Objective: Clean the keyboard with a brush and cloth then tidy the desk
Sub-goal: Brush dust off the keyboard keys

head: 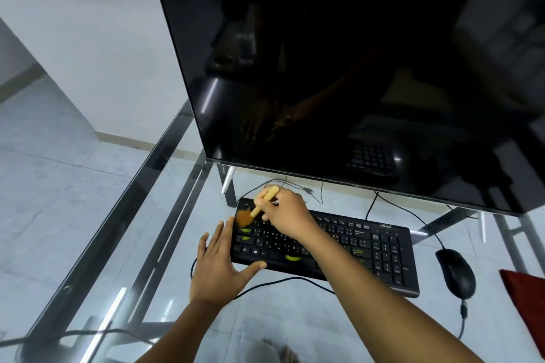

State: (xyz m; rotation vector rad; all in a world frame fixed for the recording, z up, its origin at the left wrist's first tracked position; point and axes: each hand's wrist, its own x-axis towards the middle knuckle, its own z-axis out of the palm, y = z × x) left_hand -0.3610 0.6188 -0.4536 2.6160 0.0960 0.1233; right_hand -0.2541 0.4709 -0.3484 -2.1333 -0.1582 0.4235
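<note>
A black keyboard (368, 247) lies on the glass desk (124, 247) below the monitor. Small green bits lie on its keys. My right hand (287, 212) is over the keyboard's far left part and grips a brush (264, 203) with a pale wooden handle. The brush's orange-brown bristles touch the keys at the top left corner and look blurred. My left hand (219, 262) lies flat with fingers spread on the desk, against the keyboard's left end, thumb on its front edge. A red cloth (528, 300) shows at the right edge.
A large dark monitor (354, 68) stands close behind the keyboard on metal legs. A black mouse (455, 272) sits to the keyboard's right, its cable running toward me. Cables lie in front of and behind the keyboard. The floor shows through the glass.
</note>
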